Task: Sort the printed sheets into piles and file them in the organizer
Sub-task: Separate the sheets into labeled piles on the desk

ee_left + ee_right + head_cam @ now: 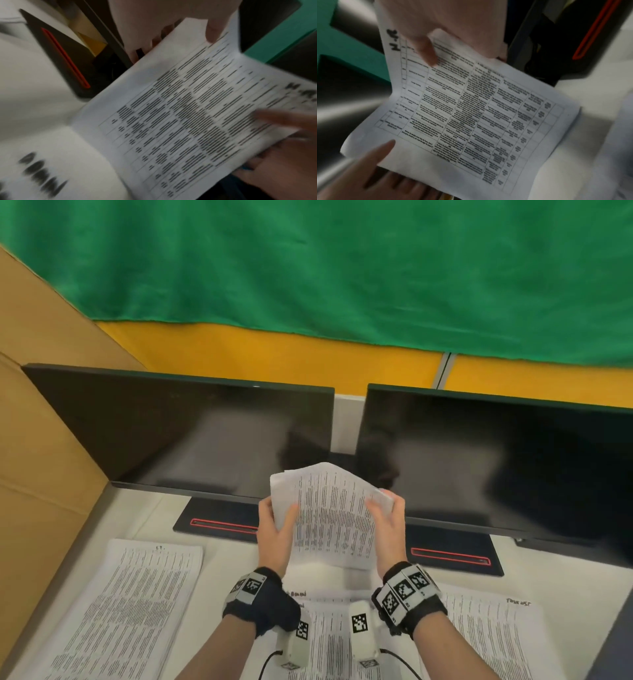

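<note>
A sheaf [330,515] is gripped at its side edges by the left hand [274,529] and right hand [387,522], above three piles [126,607] on the near desk [150,515]; the header should be read before placement, the sheaf kept squared

White matt paper sheets [330,518] printed in black, glossy black monitor screens [191,436], smooth pale desk [150,518], green cloth backdrop [342,261], brown cardboard [44,422]

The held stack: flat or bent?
Bent: the stack bows between the left hand and right hand, lifted off the desk.
</note>
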Motion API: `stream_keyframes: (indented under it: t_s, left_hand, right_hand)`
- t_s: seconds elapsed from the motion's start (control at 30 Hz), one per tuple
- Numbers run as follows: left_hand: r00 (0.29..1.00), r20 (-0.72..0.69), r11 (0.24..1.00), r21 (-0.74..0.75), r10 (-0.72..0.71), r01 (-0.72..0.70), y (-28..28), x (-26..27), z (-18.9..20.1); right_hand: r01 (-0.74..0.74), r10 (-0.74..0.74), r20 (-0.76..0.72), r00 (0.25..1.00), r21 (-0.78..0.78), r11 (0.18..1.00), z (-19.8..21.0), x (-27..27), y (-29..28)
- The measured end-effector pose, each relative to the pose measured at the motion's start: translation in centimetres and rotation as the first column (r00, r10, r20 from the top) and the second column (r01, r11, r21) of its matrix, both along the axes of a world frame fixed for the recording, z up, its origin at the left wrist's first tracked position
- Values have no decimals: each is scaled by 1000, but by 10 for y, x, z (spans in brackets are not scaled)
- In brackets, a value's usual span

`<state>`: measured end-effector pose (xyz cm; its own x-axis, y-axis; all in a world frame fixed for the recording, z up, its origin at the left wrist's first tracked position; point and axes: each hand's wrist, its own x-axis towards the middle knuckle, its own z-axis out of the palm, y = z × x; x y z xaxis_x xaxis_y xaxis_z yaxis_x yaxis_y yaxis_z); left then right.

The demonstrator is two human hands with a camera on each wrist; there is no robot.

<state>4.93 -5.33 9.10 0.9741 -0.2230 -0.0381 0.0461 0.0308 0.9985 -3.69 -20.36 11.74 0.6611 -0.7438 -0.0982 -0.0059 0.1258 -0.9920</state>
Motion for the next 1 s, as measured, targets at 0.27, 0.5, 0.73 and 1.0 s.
stream_keyframes:
  t_s: [0.27,0.5,0.73,1.0]
  left_hand:
    - [992,119,997,69,-39,31,-10,15,36]
    - [996,56,946,319,-73,51,-10,16,27]
    - [863,487,950,311,-135,-26,-16,-25,58]
    - [734,249,767,340,-632,545,-63,-124,45]
  right_hand:
    - [9,-19,-87,996,-121,993,3,1,-6]
    - [48,-57,-85,995,-104,993,10,-2,-5]
    - [202,-188,197,962,-57,978,78,-58,-9]
    - [410,-409,-82,909,-6,912,58,-205,-59]
